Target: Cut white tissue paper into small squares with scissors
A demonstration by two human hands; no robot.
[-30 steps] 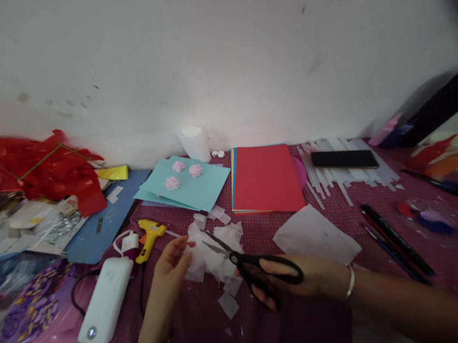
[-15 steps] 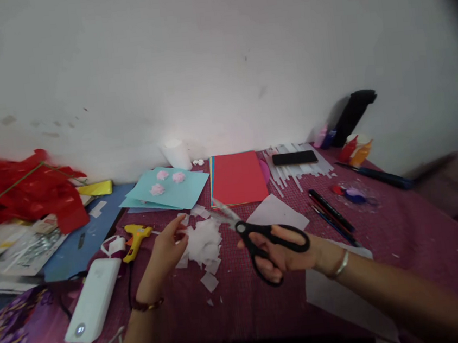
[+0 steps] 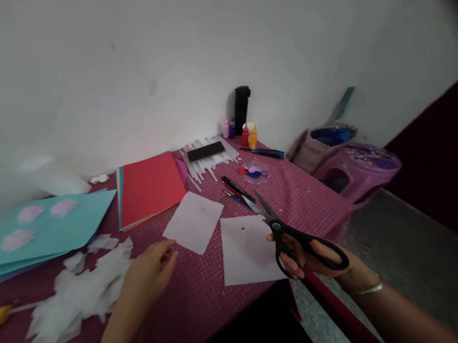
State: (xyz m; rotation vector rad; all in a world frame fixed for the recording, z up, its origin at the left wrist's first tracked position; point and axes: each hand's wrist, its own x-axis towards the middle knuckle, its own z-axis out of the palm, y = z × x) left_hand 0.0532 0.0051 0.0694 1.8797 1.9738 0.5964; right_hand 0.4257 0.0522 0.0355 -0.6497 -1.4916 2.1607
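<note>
My right hand [image 3: 307, 258] grips a pair of black-handled scissors [image 3: 276, 226], fingers through the handle loops. The blades are slightly parted and point up and left, above the corner of a white paper sheet [image 3: 250, 256] at the table's front edge. My left hand [image 3: 155, 266] has its thumb and forefinger apart, with nothing visible between them. Its fingertips are close to the near left corner of a white paper square [image 3: 194, 221]; whether they touch it I cannot tell. Beside that wrist lies a heap of white paper pieces [image 3: 78, 291].
Coloured paper [image 3: 151, 188] and a turquoise sheet [image 3: 83, 225] bearing pink paper flowers [image 3: 19, 239] lie at left. Farther back are a phone [image 3: 206, 151] on white sticks, pens [image 3: 237, 188] and paint bottles [image 3: 252, 136]. A pink plastic stool [image 3: 347, 172] stands beyond the table's right edge.
The view has swung to the right, bringing the stool and floor in. My left hand has moved from beside the paper heap to the white square. The scissors, still in my right hand, have moved right.
</note>
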